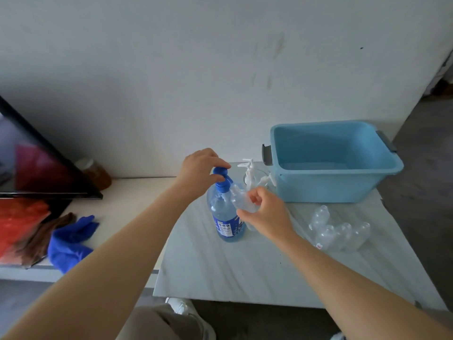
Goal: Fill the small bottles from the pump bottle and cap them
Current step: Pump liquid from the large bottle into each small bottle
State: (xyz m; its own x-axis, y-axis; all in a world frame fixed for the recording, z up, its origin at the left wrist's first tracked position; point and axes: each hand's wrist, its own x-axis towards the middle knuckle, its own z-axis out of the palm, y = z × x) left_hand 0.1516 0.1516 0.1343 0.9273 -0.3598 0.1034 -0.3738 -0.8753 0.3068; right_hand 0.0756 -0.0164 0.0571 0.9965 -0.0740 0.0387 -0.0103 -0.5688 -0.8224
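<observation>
— On the pale marble-look table (245, 271), near its back edge: pump bottle (226, 217) standing upright, long axis vertical, blue spout aimed right.
— Left hand (199, 171) clamped over the blue pump head (220, 176), fingers curled down on it.
— Right hand (266, 213) pinching a small clear bottle (241, 198), tilted, mouth up and left toward the spout, just beside it.
— Contents?
— Pump bottle clear with a blue label, pale blue liquid low down. Fill of the small bottle: cannot tell.
— Behind, a glass (257, 176) holding white pump caps (248, 168), nozzles pointing left.
— Light blue tub (335, 182) at right, grey handles, inside looking bare.
— Cluster of clear small bottles (339, 233) lying on their sides, right of the hand.
— Off left, blue cloth (71, 241) on the lower shelf.
</observation>
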